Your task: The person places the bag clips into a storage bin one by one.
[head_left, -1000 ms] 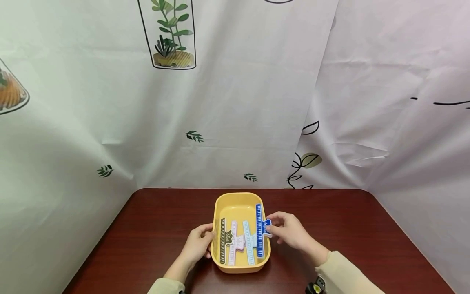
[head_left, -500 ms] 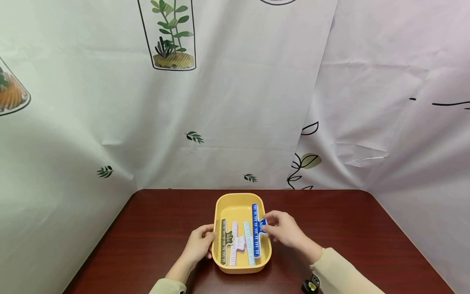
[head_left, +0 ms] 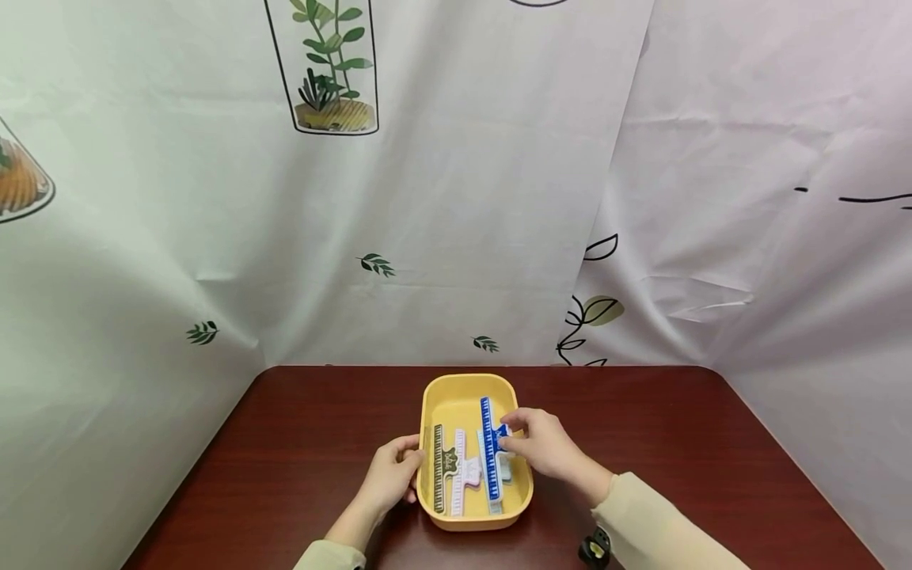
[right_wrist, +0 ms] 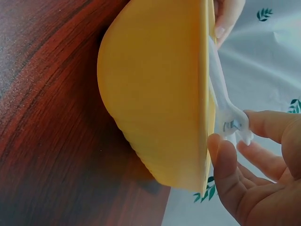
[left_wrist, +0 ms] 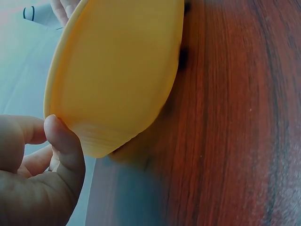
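In the head view a yellow plastic tub (head_left: 463,389) stands on the table, its left rim pinched between my left hand's (head_left: 387,473) thumb and fingers. My right hand (head_left: 549,448) pinches the handle of a long blue music clip (head_left: 488,451) with piano-key markings, over the tub's right half. Beneath it a light blue clip (head_left: 505,469) is partly covered. A dark olive clip (head_left: 438,469) and a pink clip (head_left: 459,475) lie to the left inside the tub. The right wrist view shows the held clip's pale edge (right_wrist: 221,84) above the rim.
A dark red wooden table (head_left: 306,443) extends on both sides of the tub. Behind it hangs a white cloth (head_left: 456,237) printed with plants. A black wrist device (head_left: 594,548) sits at the right sleeve.
My right hand has carried the blue clip left, from the tub's right rim to over the light blue clip. The tub has shifted slightly right with my left hand on its rim.
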`<action>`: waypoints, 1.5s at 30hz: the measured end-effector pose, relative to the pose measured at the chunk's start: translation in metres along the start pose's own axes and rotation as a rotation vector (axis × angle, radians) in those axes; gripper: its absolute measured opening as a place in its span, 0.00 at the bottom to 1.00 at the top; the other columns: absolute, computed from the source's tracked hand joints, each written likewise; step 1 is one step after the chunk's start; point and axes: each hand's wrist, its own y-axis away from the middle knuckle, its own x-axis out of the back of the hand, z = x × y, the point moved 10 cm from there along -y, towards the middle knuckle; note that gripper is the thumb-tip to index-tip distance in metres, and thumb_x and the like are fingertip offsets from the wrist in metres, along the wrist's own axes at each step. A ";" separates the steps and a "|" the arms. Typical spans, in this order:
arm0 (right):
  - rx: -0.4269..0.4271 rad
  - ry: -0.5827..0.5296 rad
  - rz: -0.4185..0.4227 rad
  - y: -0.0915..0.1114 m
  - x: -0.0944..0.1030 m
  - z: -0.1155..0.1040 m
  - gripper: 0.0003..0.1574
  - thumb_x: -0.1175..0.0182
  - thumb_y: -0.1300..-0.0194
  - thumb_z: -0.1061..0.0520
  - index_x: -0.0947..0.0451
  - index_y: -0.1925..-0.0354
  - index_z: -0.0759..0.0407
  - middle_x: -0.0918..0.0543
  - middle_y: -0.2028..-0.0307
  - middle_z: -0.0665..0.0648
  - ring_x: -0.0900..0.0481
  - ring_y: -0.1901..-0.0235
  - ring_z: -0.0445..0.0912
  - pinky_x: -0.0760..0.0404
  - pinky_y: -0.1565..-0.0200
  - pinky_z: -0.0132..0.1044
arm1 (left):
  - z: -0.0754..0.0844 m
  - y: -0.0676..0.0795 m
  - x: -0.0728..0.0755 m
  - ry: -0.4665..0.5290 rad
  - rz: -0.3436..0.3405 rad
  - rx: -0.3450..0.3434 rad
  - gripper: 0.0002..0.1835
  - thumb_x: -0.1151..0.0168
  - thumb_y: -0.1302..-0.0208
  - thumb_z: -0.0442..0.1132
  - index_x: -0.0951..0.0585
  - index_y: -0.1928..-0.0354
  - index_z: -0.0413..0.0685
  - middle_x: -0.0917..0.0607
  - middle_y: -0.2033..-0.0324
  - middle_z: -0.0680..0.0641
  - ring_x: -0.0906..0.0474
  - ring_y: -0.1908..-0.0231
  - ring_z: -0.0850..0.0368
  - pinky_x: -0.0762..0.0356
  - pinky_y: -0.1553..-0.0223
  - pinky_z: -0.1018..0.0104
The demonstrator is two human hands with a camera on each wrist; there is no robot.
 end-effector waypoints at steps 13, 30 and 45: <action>0.001 0.107 -0.029 -0.002 -0.008 -0.006 0.20 0.35 0.43 0.59 0.22 0.52 0.67 0.19 0.59 0.62 0.22 0.63 0.47 0.17 0.65 0.38 | 0.004 0.003 -0.006 -0.001 -0.010 -0.004 0.23 0.48 0.35 0.33 0.32 0.40 0.27 0.24 0.75 0.46 0.32 0.87 0.63 0.31 0.89 0.72; -0.073 0.207 -0.050 -0.005 -0.021 -0.003 0.21 0.35 0.45 0.61 0.22 0.53 0.71 0.17 0.61 0.63 0.20 0.68 0.44 0.16 0.68 0.38 | 0.003 0.003 -0.013 0.022 -0.039 -0.005 0.24 0.48 0.35 0.34 0.34 0.40 0.26 0.23 0.73 0.45 0.32 0.87 0.63 0.30 0.89 0.72; -0.084 0.381 -0.026 -0.008 -0.025 -0.003 0.13 0.35 0.48 0.61 0.21 0.63 0.68 0.17 0.64 0.61 0.22 0.68 0.46 0.19 0.67 0.38 | 0.001 0.001 -0.021 0.022 -0.048 -0.003 0.23 0.49 0.33 0.34 0.33 0.40 0.27 0.23 0.73 0.45 0.31 0.86 0.63 0.30 0.89 0.71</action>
